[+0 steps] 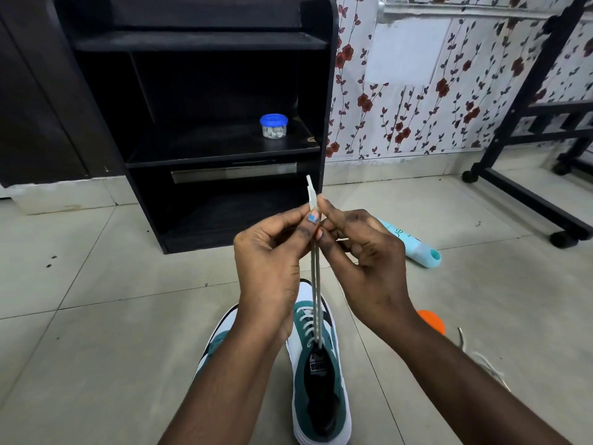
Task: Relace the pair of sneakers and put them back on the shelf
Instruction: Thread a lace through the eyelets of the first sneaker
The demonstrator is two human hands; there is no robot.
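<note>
Both hands are up in front of the black shelf (199, 123), pinching the two ends of a white lace (316, 284) side by side. The left hand (269, 252) has thumb and forefinger closed on the lace, its other fingers curled in. The right hand (362, 252) pinches from the other side the same way, fingertips (321, 203) meeting the left's at the top. The lace tips (310, 191) stick up just above the pinch. The two strands run straight down, taut, to the top eyelets of a green and white sneaker (317, 374) on the tiled floor (96, 300), which is laced through its lower eyelets (toe points toward the shelf). A second sneaker (218, 335) lies just beside it to the left, mostly hidden by the left forearm. On the middle board of the shelf sits a small blue-lidded tub (273, 126). A pale teal bottle (414, 245) lies on the floor behind the right hand. An orange thing (433, 321) peeks out past the right wrist, and another loose white lace (481, 358) lies near it.
</note>
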